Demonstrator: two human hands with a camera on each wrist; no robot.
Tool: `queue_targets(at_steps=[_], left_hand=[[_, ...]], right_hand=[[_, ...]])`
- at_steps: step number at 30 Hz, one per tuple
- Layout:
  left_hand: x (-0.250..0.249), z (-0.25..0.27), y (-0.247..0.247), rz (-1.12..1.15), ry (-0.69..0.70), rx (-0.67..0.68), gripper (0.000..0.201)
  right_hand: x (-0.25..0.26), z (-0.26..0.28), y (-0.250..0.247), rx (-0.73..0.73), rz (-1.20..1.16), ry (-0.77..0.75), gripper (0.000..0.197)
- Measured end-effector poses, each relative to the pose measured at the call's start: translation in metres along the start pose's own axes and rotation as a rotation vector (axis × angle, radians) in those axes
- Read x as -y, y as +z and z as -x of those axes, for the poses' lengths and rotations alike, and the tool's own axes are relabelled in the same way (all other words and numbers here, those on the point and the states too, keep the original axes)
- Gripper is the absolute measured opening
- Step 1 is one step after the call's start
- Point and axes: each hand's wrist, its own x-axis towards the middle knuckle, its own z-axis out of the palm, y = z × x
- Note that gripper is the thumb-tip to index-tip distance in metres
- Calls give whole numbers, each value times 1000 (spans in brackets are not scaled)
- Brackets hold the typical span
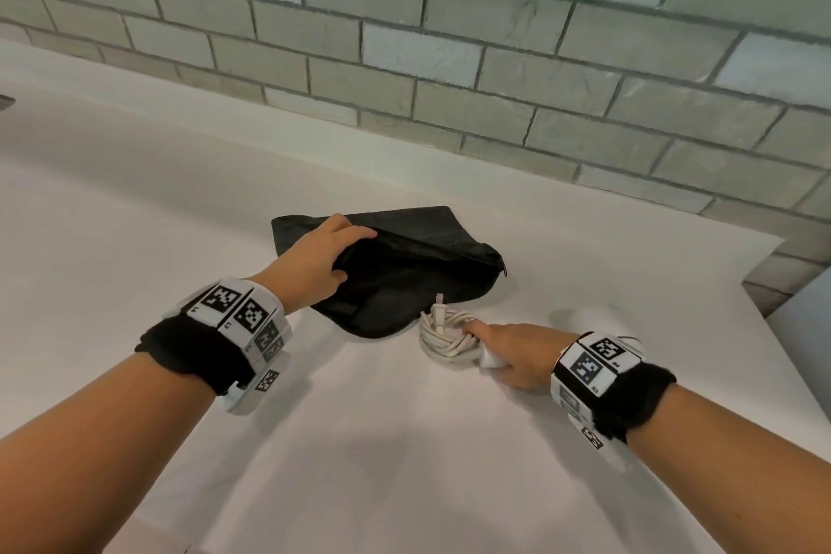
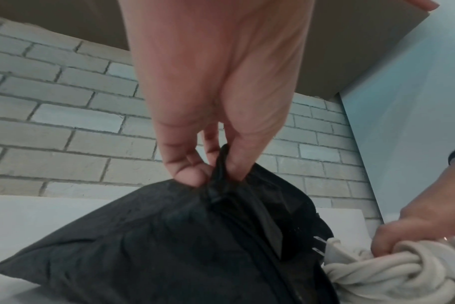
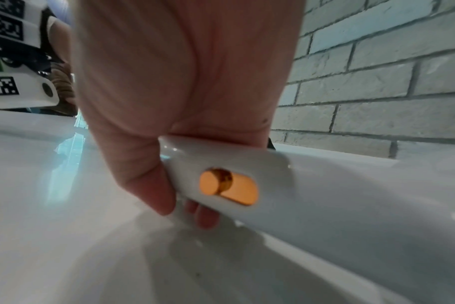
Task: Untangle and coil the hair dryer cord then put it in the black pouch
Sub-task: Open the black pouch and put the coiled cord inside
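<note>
The black pouch (image 1: 404, 279) lies on the white counter with its zipper mouth gaping toward the right. My left hand (image 1: 332, 247) pinches the upper lip of that mouth and lifts it; the left wrist view shows thumb and fingers of this hand (image 2: 216, 174) clamped on the fabric of the pouch (image 2: 169, 246). Just right of the pouch sits the coiled white cord (image 1: 443, 335), its plug (image 1: 439, 299) pointing at the opening. My right hand (image 1: 512, 351) grips the white hair dryer (image 3: 325, 195), which has a gold switch (image 3: 229, 186), together with the coil (image 2: 390, 273).
The white counter (image 1: 359, 441) runs back to a grey brick wall (image 1: 494, 58). Its right end stops at a corner (image 1: 764, 283) with a pale panel beyond. Bare counter surface lies in front of both hands.
</note>
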Motion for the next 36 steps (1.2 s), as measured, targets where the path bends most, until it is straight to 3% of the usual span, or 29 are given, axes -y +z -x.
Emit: queue_targets(at_steps=[8,15,20,24,29,36], left_hand=[[0,1,2,-74,46,23,78],[-2,10,2,97,162,55,84],[-1,23,3,169,264,93,86],[7,35,-1,179,268,107,85],[21,37,0,153,187,56,76],[12,30,6,108,143,-150,62]], right_hand=[[25,27,-24,2,-109,-169,61],[85,38,-51,35,-203,-475,61],[103,24,-69,-14,-227,-571,61],[93,9,-78,-93,-214,-526,45],[79,-5,-87,-159,-136,-355,49],[84,-18,-98,-176,-47,-229,53]])
